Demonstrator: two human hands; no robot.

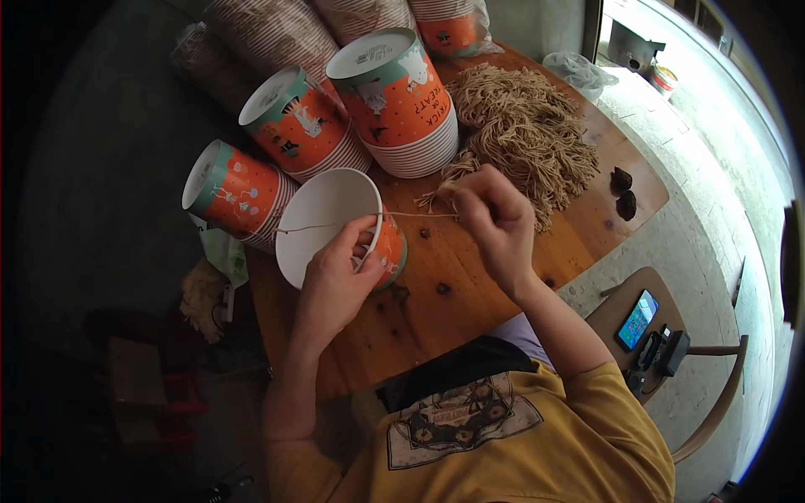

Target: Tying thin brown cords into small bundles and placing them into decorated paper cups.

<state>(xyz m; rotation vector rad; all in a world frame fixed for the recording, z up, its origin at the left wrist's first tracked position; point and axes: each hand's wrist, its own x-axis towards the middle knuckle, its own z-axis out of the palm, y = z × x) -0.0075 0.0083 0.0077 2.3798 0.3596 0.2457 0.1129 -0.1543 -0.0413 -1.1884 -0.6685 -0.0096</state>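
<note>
Mustard-yellow printed shirt [470,419] at the near edge, thin tan string [423,215] drawn across a paper bucket

From the head camera, the person's shirt fills the near side, with both bare forearms reaching over a brown wooden table [470,306]. The right hand [501,222] is closed, pinching the string between thumb and fingers. From there the string runs left, nearly straight, to the left hand [335,272], crosses the rim and trails over the opening of a white-lined, orange printed paper bucket [314,201]. That bucket lies tilted, its mouth facing left and toward the camera. The left hand is curled at the rim, index fingertip at the string; whether it also grips the bucket cannot be told.

Beyond the left hand, three nested stacks of orange-and-teal paper buckets [394,101] stand upside down, with plastic-wrapped stacks of paper buckets [268,38] farther off. A heaped bundle of tan strings [537,134] lies just beyond the right hand. Two small dark brown objects [624,193] sit near the table's right edge. Farther right, a dark smartphone with a lit screen [640,318] rests on a wooden chair [616,306] beside black items.
</note>
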